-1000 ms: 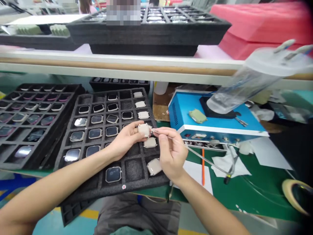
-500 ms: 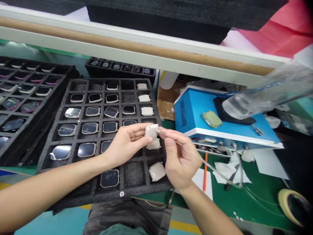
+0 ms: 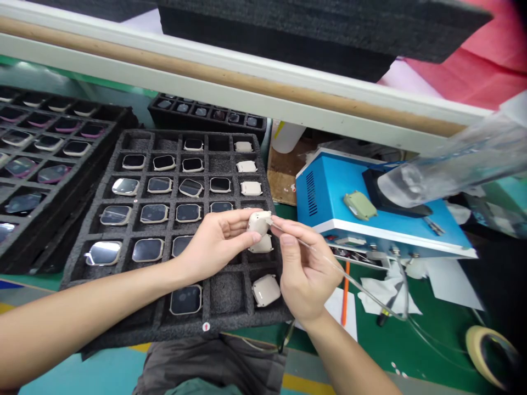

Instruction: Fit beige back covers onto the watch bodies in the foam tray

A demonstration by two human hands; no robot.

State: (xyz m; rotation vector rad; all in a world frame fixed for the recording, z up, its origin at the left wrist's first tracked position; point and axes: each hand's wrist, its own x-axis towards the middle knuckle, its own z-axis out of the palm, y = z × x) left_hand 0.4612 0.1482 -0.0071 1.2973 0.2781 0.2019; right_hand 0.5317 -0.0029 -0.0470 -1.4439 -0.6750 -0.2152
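Tilted further since a second ago, one beige, rounded-square watch case (image 3: 258, 223) is above the right side of the compartmented black foam tray (image 3: 181, 329), grasped in the fingers of the left hand (image 3: 216, 241). Fingers of the right hand (image 3: 308, 269) pinch one thin, clear flexible tube (image 3: 362, 287), its end at that case. Five more beige cases (image 3: 267, 291) show in the tray's right column; one pale-green case (image 3: 360, 205) lies on one blue, white-trimmed box (image 3: 329, 192) right of the tray.
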